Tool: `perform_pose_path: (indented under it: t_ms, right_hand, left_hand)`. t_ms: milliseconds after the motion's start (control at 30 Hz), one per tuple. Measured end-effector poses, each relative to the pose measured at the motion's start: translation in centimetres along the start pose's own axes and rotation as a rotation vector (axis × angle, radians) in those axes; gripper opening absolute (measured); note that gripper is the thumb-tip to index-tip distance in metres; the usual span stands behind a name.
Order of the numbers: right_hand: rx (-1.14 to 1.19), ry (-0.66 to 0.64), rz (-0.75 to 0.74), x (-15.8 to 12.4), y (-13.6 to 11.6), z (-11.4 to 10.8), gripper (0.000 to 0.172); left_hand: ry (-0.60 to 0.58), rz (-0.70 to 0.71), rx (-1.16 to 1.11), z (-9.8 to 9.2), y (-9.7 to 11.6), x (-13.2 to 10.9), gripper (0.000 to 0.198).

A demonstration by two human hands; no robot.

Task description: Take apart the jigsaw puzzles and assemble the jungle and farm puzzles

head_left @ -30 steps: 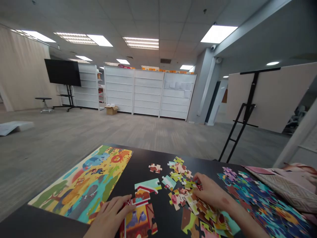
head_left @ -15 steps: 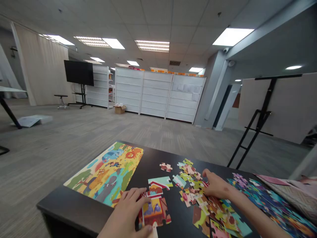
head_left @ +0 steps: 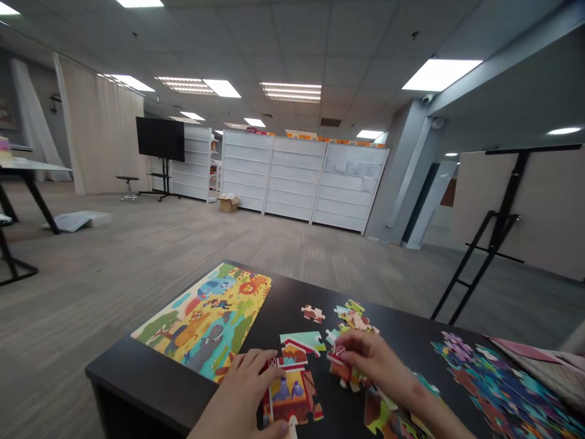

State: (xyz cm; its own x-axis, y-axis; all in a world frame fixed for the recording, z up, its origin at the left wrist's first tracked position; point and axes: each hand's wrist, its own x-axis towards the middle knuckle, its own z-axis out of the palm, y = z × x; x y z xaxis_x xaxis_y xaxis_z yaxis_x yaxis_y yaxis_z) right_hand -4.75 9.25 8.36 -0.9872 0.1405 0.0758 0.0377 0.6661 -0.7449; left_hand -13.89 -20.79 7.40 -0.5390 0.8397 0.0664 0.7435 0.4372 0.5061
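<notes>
My left hand (head_left: 244,393) lies flat, fingers stretched, on the left edge of a joined block of barn puzzle pieces (head_left: 292,393) on the black table (head_left: 137,381). My right hand (head_left: 372,363) is closed in a pinch on a small red and white puzzle piece (head_left: 337,353), held just right of the barn block. Under and behind that hand lie several loose puzzle pieces (head_left: 354,317). One single piece (head_left: 313,313) sits apart further back.
A finished animal puzzle (head_left: 208,317) lies at the table's left. Another colourful puzzle (head_left: 493,384) and folded patterned cloth (head_left: 543,366) lie at the right. Beyond the table are grey carpet, white shelving (head_left: 301,180), a black easel stand (head_left: 489,244) and another table's legs (head_left: 18,207) at left.
My right hand has lifted a red and white piece from the loose pile and carried it left toward the barn block. The view has shifted right; my left hand stays on the block.
</notes>
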Motion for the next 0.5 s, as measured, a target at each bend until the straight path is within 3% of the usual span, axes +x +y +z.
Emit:
perform_pose_path:
  t_ms: [33,133,233,400,500]
  right_hand:
    - [-0.005,-0.075,-0.012,0.3,-0.8,1.5,0.025]
    - [-0.121,-0.041,-0.146,0.9,-1.5,4.1,0.023]
    - [-0.236,0.024,-0.202,0.6,-0.4,3.7,0.028]
    - [-0.343,-0.128,-0.327,-1.4,1.1,2.4,0.036]
    - [-0.381,-0.137,-0.348,-2.0,0.5,2.8,0.035]
  left_hand:
    - [-0.002,0.002,0.001,0.0,-0.1,0.1,0.057]
    - [-0.009,0.01,0.014,0.0,-0.1,0.3,0.057]
    - [-0.033,0.003,0.012,-0.2,0.1,0.4,0.057]
    - [-0.018,-0.021,0.002,-0.2,0.2,0.5,0.056]
    - [-0.01,-0.019,0.014,0.2,0.0,0.4,0.056]
